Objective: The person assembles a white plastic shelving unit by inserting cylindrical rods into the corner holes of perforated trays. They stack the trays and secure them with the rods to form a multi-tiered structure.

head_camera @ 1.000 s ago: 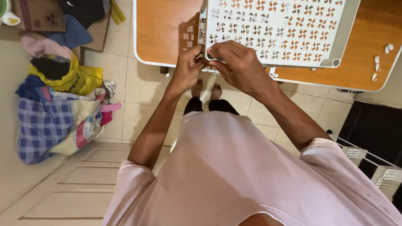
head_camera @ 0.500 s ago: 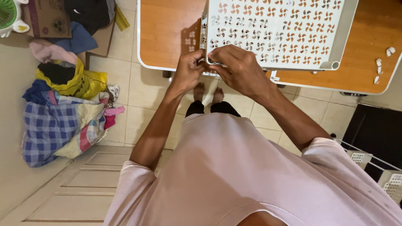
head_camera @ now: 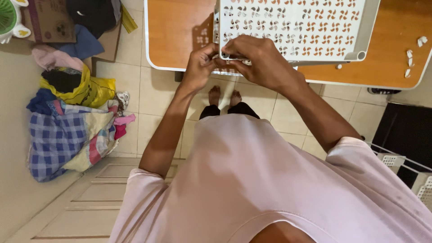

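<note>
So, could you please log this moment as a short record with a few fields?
left hand: pinching the near left corner of the white perforated panel
right hand: gripping the same near edge, close beside the left hand
panel: lies flat on the wooden table, its near edge at the table's front edge
small white pieces: scattered on the table's right end
floor, left: pile of clothes and bags on the tiles

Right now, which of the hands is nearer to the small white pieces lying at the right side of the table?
Right. The right hand grips the white perforated panel's front edge, closer to the small white pieces. The left hand holds the same edge farther left.
</note>
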